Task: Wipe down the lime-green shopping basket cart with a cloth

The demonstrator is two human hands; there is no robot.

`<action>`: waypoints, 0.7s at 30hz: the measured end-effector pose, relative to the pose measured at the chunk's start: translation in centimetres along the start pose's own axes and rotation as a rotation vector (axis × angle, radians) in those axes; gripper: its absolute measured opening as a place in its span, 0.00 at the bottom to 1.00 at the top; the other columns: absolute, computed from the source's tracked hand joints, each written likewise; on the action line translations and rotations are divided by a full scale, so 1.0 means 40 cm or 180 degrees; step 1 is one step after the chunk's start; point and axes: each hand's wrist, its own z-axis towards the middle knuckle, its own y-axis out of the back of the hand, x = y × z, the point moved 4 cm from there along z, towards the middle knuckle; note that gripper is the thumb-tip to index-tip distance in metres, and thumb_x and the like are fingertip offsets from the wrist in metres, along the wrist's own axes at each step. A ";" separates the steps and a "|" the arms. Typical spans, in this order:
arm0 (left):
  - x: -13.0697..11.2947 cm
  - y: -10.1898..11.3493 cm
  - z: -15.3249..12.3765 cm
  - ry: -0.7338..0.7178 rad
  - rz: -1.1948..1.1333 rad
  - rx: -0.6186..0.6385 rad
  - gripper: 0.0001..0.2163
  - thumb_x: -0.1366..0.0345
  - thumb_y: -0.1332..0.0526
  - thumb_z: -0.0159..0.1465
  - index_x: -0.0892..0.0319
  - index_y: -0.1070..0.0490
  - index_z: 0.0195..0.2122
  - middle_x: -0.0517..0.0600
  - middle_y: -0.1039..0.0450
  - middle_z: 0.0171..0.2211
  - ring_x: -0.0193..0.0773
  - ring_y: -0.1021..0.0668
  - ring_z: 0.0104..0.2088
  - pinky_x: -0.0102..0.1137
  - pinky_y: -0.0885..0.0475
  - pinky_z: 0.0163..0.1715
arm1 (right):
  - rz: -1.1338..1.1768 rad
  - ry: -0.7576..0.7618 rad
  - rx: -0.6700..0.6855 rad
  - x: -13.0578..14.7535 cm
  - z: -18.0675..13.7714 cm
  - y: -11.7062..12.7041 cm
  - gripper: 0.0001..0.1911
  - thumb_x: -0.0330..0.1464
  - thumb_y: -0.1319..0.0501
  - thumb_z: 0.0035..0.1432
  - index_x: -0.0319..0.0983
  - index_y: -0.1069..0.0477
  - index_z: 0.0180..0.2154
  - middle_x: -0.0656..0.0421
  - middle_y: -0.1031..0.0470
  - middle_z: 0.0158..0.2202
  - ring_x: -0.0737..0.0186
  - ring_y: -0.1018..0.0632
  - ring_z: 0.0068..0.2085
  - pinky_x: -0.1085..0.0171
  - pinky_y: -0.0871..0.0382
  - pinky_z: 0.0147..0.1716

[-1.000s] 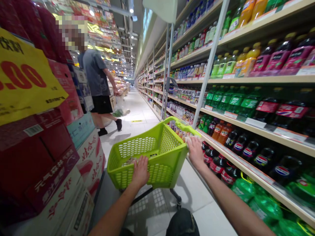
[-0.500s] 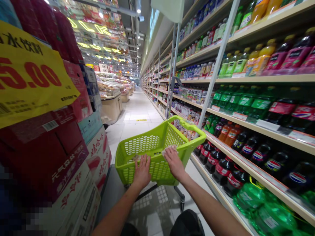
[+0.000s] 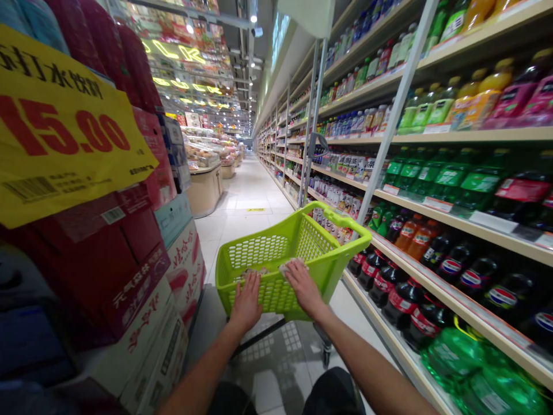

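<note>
Green basket (image 3: 276, 253) on a wheeled frame sits mid-aisle, low centre of view, tilted w/ its far right corner raised. Left hand (image 3: 246, 302) is at the basket's near wall, fingers spread and laid flat up against the mesh, tips at the rim; not curled round anything. Right hand (image 3: 302, 286) is just right of it on the same near rim, fingers (image 3: 290, 268) bent over the edge and pressing a small pale thing, maybe a cloth or paper, too crumpled to tell. Hands near each other, not touching.

Inside the basket smth pale shows thru the mesh near the left fingertips; can't make out what. Frame under the basket is mostly hidden by the forearms; one wheel (image 3: 327, 358) shows below right.

Left of the basket: stacked red and white cartons (image 3: 142, 276) w/ a yellow price sign (image 3: 64, 132), cut off at the frame edge. Right of the basket: shelves (image 3: 453, 227) of dark cola and green soda bottles, nearest ones blurred and cropped. Beyond the basket the aisle floor (image 3: 250, 202) runs on; far end too small to read.
</note>
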 end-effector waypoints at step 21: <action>0.209 -0.014 -0.092 0.0997 -0.0182 0.0222 0.32 0.76 0.50 0.52 0.71 0.56 0.60 0.63 0.50 0.61 0.44 0.46 0.62 0.43 0.47 0.58 | 0.0515 -0.0076 -0.0197 0.272 0.092 -0.156 0.18 0.23 0.51 0.59 0.36 0.34 0.50 0.51 0.38 0.57 0.60 0.50 0.63 0.51 0.45 0.58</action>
